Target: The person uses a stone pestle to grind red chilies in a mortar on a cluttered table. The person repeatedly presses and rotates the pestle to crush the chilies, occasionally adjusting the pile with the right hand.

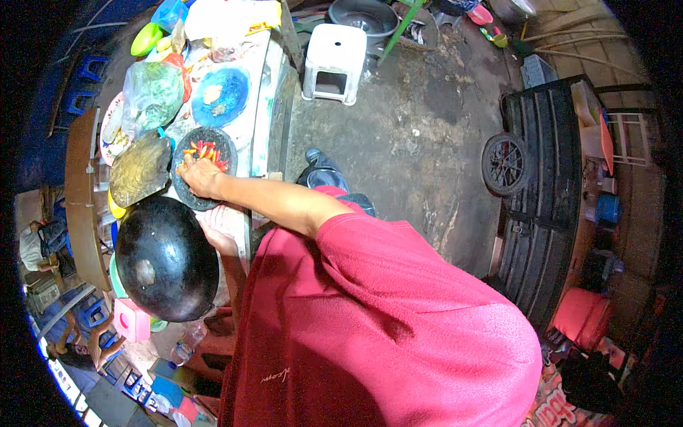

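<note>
A round dark stone mortar (187, 193) stands on the table's near side, with red and orange chillies (207, 151) in it. My right hand (200, 176) reaches into it with fingers bent down beside the chillies; whether they grip anything is hidden. Below the mortar's near rim, my left hand (217, 232) has its fingers extended, with nothing visible in it. An upturned black wok (165, 261) lies next to the left hand. Beside the mortar are a worn wooden board (141, 168) and a blue round plate or lid (221, 96) with pale food or paste on it.
Plastic bags of greens (153, 93), a patterned plate (111, 147) and a green bowl (145, 40) crowd the table (260, 101). Past its edge stand a white plastic stool (336, 58) and a grey basin (363, 18). A pink box (132, 320) is beyond the wok. People are in the background.
</note>
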`<control>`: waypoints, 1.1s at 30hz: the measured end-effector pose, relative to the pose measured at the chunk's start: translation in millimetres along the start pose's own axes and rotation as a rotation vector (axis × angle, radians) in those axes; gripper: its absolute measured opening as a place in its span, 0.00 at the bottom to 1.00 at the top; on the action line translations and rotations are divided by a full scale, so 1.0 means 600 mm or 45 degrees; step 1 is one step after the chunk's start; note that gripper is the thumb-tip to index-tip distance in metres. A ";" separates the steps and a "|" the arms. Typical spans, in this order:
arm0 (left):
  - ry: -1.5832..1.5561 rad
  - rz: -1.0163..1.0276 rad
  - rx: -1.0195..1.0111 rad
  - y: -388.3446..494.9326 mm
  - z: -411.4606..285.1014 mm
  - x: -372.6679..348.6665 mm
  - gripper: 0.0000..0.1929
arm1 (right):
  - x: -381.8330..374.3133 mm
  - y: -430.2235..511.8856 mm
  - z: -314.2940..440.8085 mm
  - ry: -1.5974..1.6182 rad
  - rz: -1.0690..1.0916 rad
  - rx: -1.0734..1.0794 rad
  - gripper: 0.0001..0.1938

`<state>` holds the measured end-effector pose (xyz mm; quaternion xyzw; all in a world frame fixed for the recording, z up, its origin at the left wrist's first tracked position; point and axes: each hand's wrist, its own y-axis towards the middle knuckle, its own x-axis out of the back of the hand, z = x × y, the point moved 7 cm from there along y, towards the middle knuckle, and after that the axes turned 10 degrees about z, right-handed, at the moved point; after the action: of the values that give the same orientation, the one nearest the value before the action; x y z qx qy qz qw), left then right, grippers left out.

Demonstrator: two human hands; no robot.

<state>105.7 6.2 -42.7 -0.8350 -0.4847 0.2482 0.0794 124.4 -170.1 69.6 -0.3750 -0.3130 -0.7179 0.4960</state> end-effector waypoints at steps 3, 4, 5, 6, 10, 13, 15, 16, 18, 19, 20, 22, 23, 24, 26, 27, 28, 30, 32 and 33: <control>-0.148 0.016 0.029 0.000 0.000 0.003 0.44 | 0.002 -0.004 0.006 -0.071 0.061 0.067 0.22; -0.110 0.072 0.027 0.000 -0.001 -0.001 0.46 | 0.007 -0.008 0.006 -0.013 0.045 0.057 0.21; -0.076 0.068 0.037 -0.002 0.000 0.001 0.49 | 0.005 -0.009 0.004 -0.020 0.130 0.030 0.22; -0.072 0.092 0.013 -0.003 -0.001 -0.002 0.49 | 0.008 -0.012 0.003 0.017 0.143 0.004 0.22; -0.048 0.073 -0.066 -0.012 -0.001 0.000 0.48 | 0.024 -0.013 0.011 0.029 0.056 0.038 0.31; -0.121 0.021 -0.051 -0.010 0.007 0.002 0.44 | 0.009 -0.007 0.006 0.025 0.119 -0.008 0.30; -0.140 0.108 -0.008 -0.001 0.008 -0.004 0.42 | 0.003 -0.004 0.006 -0.119 0.089 0.017 0.30; -0.147 0.216 -0.041 0.003 0.003 -0.011 0.41 | 0.004 -0.004 0.005 -0.112 0.041 0.038 0.29; -0.144 0.026 0.048 0.009 0.012 0.008 0.41 | 0.003 -0.002 0.004 -0.080 0.000 0.044 0.27; -0.112 0.016 0.049 0.010 0.012 0.011 0.42 | -0.001 0.000 0.003 -0.058 0.040 0.039 0.26; -0.103 0.003 0.059 0.010 0.013 0.015 0.42 | -0.002 0.001 0.002 -0.085 0.049 0.023 0.26; -0.075 0.032 0.051 0.012 0.014 0.016 0.43 | 0.004 0.000 0.008 -0.122 0.016 0.055 0.26; -0.084 0.026 0.056 0.012 0.016 0.018 0.44 | 0.008 -0.001 0.012 -0.121 0.006 0.086 0.26; -0.061 0.064 0.019 0.012 0.014 0.016 0.44 | 0.006 -0.001 0.009 -0.133 0.068 0.045 0.27; -0.087 0.130 0.019 0.013 0.019 0.009 0.45 | 0.012 -0.004 0.010 -0.099 0.100 0.053 0.28; -0.104 0.142 0.010 0.017 0.015 0.010 0.45 | 0.017 -0.007 0.011 -0.117 0.102 0.077 0.28; -0.092 0.054 0.025 0.010 0.022 0.017 0.46 | 0.019 -0.009 0.009 -0.102 0.139 0.037 0.29; -0.021 0.042 0.078 0.012 0.026 0.017 0.43 | 0.028 -0.011 0.014 -0.133 0.172 0.113 0.31; 0.017 0.023 0.030 0.008 0.024 0.018 0.37 | 0.029 -0.009 0.004 -0.014 0.305 0.071 0.32; 0.039 0.014 0.027 0.007 0.023 0.019 0.34 | 0.044 -0.012 0.010 -0.046 0.207 0.187 0.33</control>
<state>106.8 12.3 -60.2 -0.8404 -0.4762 0.2408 0.0944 112.8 -175.6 94.7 -0.3747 -0.3423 -0.6436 0.5729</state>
